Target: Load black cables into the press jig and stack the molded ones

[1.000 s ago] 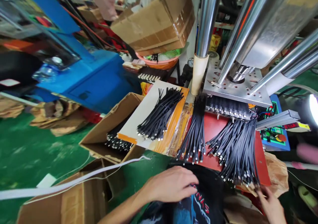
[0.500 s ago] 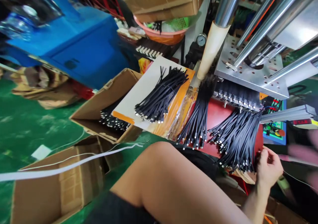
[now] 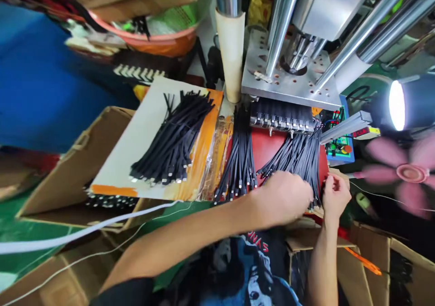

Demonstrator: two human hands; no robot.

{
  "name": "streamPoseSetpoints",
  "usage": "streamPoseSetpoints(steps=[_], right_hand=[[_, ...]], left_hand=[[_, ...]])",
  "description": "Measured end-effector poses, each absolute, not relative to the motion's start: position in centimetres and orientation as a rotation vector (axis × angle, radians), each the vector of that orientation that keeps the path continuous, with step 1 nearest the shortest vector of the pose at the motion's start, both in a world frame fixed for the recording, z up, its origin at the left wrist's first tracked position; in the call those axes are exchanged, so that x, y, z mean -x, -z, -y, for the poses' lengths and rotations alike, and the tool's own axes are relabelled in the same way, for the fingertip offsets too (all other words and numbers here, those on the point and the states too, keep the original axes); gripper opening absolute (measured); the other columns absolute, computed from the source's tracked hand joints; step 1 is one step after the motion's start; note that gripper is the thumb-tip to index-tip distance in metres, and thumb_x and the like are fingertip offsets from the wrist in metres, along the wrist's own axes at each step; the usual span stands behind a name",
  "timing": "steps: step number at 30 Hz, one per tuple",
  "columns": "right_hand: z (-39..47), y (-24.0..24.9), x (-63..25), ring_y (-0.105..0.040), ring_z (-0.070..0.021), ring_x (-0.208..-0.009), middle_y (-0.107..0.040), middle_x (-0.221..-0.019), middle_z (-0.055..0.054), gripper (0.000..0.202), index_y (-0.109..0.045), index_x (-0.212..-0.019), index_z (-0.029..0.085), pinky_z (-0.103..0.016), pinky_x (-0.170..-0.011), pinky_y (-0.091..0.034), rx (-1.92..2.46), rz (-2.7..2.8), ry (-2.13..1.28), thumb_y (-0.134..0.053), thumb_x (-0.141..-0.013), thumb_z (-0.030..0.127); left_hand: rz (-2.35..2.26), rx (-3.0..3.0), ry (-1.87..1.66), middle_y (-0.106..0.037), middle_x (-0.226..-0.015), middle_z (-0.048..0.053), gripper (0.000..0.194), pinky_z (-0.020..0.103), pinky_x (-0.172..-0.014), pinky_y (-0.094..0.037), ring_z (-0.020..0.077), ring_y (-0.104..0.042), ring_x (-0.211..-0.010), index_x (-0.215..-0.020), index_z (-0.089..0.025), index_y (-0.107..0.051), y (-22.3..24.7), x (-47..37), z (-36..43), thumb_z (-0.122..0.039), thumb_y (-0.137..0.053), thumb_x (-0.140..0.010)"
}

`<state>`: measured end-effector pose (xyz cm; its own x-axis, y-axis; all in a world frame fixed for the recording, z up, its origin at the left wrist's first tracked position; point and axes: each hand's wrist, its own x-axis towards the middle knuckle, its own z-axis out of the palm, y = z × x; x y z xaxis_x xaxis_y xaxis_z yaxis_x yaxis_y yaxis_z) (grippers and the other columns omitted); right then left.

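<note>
Your curled left hand (image 3: 287, 197) and bent-fingered right hand (image 3: 335, 192), any grip unclear, are by the black cables (image 3: 302, 153) on the red worktop (image 3: 267, 142), connectors (image 3: 240, 183) facing you, probably for easy reach.

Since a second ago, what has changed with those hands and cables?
The left hand has moved forward and right, from over the shirt to the front of the rightmost cables. The right hand has moved forward beside the right edge of the red board. Whether either grip took or released anything is unclear. The cables on the white sheet and the metal plate look unchanged.
</note>
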<state>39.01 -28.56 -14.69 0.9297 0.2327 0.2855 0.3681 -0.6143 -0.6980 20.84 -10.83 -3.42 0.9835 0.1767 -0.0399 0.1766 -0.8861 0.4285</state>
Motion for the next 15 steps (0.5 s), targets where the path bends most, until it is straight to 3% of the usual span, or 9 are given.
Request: streamPoseSetpoints(steps=[2,4,10,15], right_hand=[[28.4,14.5,-38.7,-0.065,-0.0188,-0.068,-0.074,-0.080,-0.008,0.044,-0.079,-0.107,0.014,-0.030,-0.070,-0.053,2.243,0.416,0.206,-0.060,-0.096,0.052],[28.2,14.4,-38.5,-0.064,-0.0184,-0.067,-0.074,-0.079,-0.008,0.044,-0.079,-0.105,0.014,-0.030,-0.068,-0.052,2.229,0.416,0.188,-0.060,-0.096,0.053],[28.2,14.7,-38.2,-0.063,-0.0180,-0.066,-0.074,-0.080,-0.007,0.043,-0.078,-0.108,0.015,-0.030,-0.066,-0.052,2.194,0.405,0.132,-0.058,-0.097,0.052],[28.3,15.8,-38.3,-0.066,-0.0187,-0.068,-0.074,-0.080,-0.007,0.039,-0.078,-0.108,0.016,-0.030,-0.068,-0.052,2.131,0.424,0.117,-0.060,-0.097,0.049]], left_hand=[[-0.405,-2.669,-0.008,-0.075,-0.103,0.011,0.018,0.038,-0.087,-0.062,0.0230,-0.074,-0.093,-0.109,-0.012,-0.072,4.8,-20.9,8.4,-0.024,-0.060,-0.107],[-0.587,-2.643,-0.052,-0.074,-0.105,0.015,0.020,0.040,-0.092,-0.060,0.0269,-0.073,-0.099,-0.110,-0.010,-0.071,6.1,-21.1,6.7,-0.019,-0.054,-0.107],[-0.814,-2.604,-0.163,-0.068,-0.118,0.018,0.026,0.042,-0.102,-0.055,0.0303,-0.067,-0.114,-0.118,-0.012,-0.069,8.3,-21.0,6.3,-0.028,-0.051,-0.109],[-0.759,-2.607,-0.164,-0.072,-0.106,0.014,0.019,0.038,-0.093,-0.058,0.0264,-0.072,-0.100,-0.110,-0.013,-0.073,9.1,-20.2,6.5,-0.023,-0.057,-0.106]])
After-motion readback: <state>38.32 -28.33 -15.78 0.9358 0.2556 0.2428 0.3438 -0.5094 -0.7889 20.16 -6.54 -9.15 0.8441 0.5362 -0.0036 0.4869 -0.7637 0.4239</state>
